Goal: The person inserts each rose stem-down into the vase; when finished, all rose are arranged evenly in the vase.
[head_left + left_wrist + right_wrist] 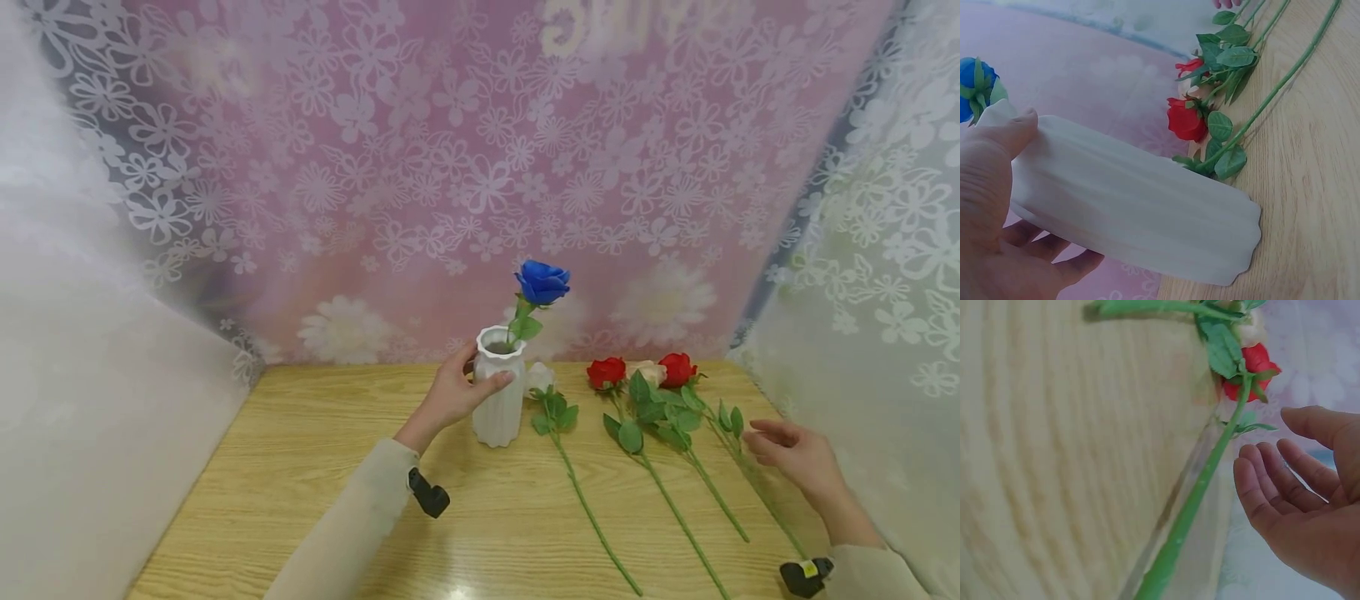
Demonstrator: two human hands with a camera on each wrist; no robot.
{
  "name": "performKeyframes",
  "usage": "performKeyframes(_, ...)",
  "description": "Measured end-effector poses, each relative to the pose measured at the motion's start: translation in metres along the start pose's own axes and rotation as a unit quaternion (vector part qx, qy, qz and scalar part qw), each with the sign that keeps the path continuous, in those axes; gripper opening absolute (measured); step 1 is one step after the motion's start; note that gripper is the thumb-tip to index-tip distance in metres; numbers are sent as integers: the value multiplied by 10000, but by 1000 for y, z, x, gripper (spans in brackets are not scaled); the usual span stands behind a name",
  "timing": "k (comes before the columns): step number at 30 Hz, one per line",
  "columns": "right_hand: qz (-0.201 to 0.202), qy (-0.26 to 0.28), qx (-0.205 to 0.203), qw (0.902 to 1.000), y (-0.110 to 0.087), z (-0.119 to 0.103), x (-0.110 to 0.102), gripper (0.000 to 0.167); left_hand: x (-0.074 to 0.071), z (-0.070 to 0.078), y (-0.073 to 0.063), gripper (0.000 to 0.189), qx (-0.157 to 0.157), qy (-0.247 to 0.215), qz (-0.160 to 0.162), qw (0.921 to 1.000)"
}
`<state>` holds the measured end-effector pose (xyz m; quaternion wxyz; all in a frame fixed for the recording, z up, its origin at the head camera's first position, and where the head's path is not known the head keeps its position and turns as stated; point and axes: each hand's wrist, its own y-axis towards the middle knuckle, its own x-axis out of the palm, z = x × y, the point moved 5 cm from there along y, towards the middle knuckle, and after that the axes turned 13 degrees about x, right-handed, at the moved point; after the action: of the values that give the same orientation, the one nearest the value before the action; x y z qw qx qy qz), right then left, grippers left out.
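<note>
A white fluted vase (498, 408) stands upright on the table, and a blue rose (542, 282) leans out of its scalloped mouth. My left hand (456, 392) grips the vase just below the rim; in the left wrist view its thumb lies along the near side and the fingers curl behind. On the right, my right hand (798, 458) hovers with loosely bent fingers and holds nothing. Nearest to it is the long stem of the rightmost red rose (678, 369). In the right wrist view that rose's green stem (1191, 506) runs beside the fingertips.
Another red rose (606, 373) and a cream rose (647, 372) lie close by, their leaves overlapping. Right beside the vase lies a white rose (540, 378), its stem stretching toward the front of the wooden table (315, 483). Flower-printed curtains (450, 167) hang behind and at the sides.
</note>
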<state>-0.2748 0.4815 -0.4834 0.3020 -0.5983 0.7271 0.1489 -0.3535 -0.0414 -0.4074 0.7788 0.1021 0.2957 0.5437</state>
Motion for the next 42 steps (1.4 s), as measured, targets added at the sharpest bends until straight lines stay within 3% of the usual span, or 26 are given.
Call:
performKeyframes(11,-434,-91,606,9972,9,12,7,74,-1,-2,1,70,43,-19,-82,10000)
performKeyframes(33,-692,-627,815,9923,15,8,13,71,-1,-4,2,71,-22,-13,-91,10000)
performKeyframes(42,-1237,-738,936,9851,10,-4,18,67,-2,-3,1,72,16,11,-136,9999)
